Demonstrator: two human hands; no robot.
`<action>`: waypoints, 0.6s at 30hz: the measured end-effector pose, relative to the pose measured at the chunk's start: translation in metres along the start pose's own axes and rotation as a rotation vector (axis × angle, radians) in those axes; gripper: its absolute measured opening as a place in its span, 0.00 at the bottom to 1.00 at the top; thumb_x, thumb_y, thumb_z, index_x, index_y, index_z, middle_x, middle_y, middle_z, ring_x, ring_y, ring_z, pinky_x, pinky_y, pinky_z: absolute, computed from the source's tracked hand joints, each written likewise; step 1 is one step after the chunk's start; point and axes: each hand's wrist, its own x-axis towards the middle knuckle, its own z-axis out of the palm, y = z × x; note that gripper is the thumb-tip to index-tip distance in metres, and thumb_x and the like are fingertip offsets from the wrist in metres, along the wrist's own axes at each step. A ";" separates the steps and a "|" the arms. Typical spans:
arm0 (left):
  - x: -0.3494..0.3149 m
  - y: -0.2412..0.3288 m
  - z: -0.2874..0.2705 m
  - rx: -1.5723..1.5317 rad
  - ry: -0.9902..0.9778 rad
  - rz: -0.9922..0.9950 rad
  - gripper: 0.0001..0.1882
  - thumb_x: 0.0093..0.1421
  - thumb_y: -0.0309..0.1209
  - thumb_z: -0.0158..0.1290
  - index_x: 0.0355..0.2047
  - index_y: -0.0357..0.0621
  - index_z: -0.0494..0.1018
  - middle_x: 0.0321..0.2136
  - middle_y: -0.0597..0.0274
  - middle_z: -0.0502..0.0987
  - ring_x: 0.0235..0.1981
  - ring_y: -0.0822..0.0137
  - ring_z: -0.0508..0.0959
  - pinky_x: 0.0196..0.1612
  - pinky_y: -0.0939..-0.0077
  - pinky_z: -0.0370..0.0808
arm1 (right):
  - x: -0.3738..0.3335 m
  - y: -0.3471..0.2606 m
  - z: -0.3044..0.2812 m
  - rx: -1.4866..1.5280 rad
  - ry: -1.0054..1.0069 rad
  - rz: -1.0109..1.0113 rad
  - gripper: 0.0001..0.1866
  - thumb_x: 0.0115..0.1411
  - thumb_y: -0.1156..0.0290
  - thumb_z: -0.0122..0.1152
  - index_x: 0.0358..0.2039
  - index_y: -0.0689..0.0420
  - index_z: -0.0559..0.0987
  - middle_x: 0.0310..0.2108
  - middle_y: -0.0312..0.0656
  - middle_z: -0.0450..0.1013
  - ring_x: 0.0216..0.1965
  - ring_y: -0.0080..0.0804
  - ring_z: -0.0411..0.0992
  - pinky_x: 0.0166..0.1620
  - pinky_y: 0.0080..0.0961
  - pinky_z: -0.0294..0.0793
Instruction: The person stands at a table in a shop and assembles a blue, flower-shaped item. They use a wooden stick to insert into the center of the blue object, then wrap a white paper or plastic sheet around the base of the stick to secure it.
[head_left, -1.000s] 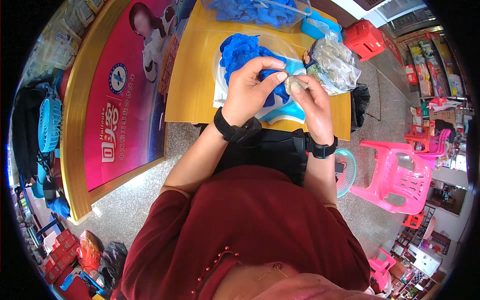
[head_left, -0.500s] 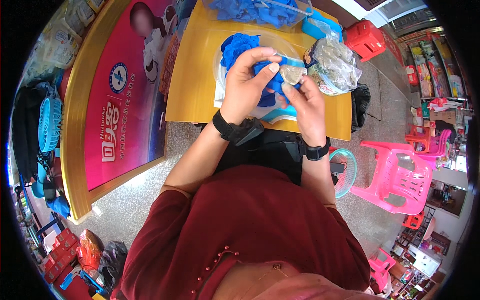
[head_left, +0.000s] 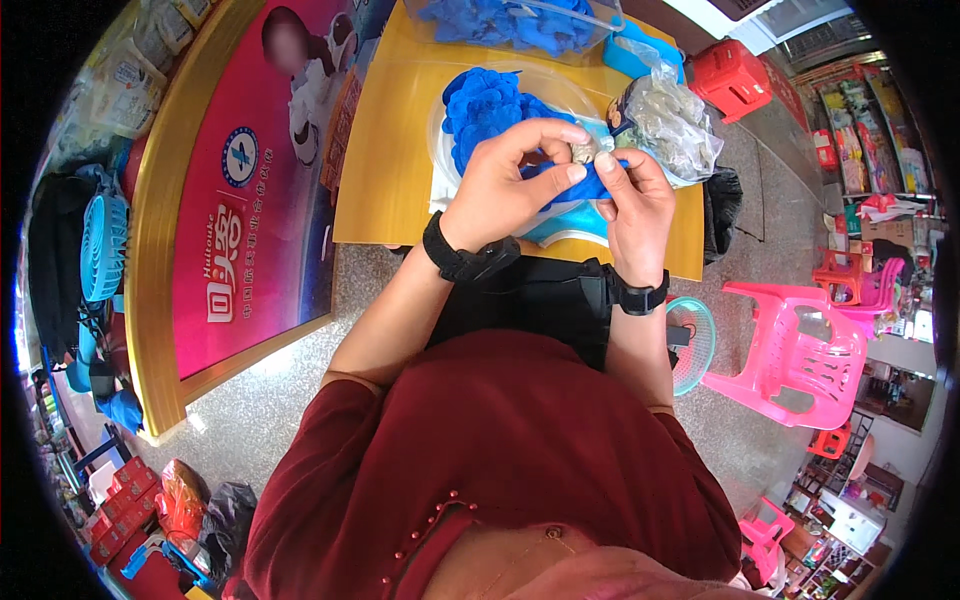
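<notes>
My left hand (head_left: 515, 182) and my right hand (head_left: 638, 198) meet over the near part of the yellow table. Between the fingertips of both is a thin blue fabric-like piece (head_left: 578, 186). A small beige-grey lump (head_left: 583, 151) shows at my left index finger, beside the right fingertips; its kind is unclear. Just beyond my left hand, blue petal-like pieces (head_left: 488, 108) are heaped in a round clear plastic tub (head_left: 437, 140). My fingers partly cover the heap's right side. A light-blue and white item (head_left: 570, 224) lies under my hands.
At the table's (head_left: 385, 150) far edge stands a clear box (head_left: 415, 22) of blue pieces, with a blue container (head_left: 640, 50) beside it. A tub covered with clear plastic (head_left: 672, 120) sits right. A pink chair (head_left: 800, 350), teal basket (head_left: 697, 350) and red stool (head_left: 730, 78) stand on the floor.
Both hands have shifted slightly right and nearer to me. The lump has turned and is now more covered by my fingers; more of the blue heap shows.
</notes>
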 end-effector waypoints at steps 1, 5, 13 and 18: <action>0.000 0.001 -0.001 -0.015 -0.038 -0.001 0.17 0.57 0.21 0.59 0.47 0.42 0.74 0.29 0.71 0.74 0.33 0.78 0.72 0.43 0.82 0.70 | 0.000 -0.001 0.002 0.019 0.015 0.013 0.07 0.59 0.70 0.67 0.33 0.58 0.78 0.20 0.26 0.66 0.19 0.09 0.59 0.20 0.10 0.55; 0.002 0.008 -0.004 0.129 -0.044 0.168 0.17 0.56 0.22 0.60 0.47 0.42 0.75 0.30 0.70 0.74 0.35 0.77 0.72 0.44 0.79 0.70 | 0.000 -0.005 0.002 0.017 -0.008 -0.015 0.07 0.59 0.70 0.66 0.33 0.58 0.77 0.21 0.26 0.66 0.19 0.09 0.58 0.20 0.10 0.54; 0.004 0.007 0.004 -0.339 0.188 -0.216 0.14 0.67 0.34 0.49 0.51 0.44 0.71 0.38 0.69 0.75 0.39 0.76 0.73 0.43 0.79 0.71 | -0.003 -0.019 -0.001 -0.103 -0.217 -0.119 0.05 0.58 0.74 0.66 0.34 0.59 0.79 0.29 0.33 0.73 0.25 0.14 0.69 0.25 0.12 0.66; 0.000 -0.009 -0.003 -0.518 -0.193 -0.516 0.16 0.67 0.39 0.49 0.51 0.46 0.70 0.34 0.71 0.73 0.34 0.79 0.72 0.33 0.83 0.69 | 0.010 -0.014 -0.015 -0.198 -0.356 -0.245 0.04 0.57 0.76 0.66 0.33 0.60 0.80 0.33 0.34 0.74 0.31 0.17 0.71 0.36 0.15 0.71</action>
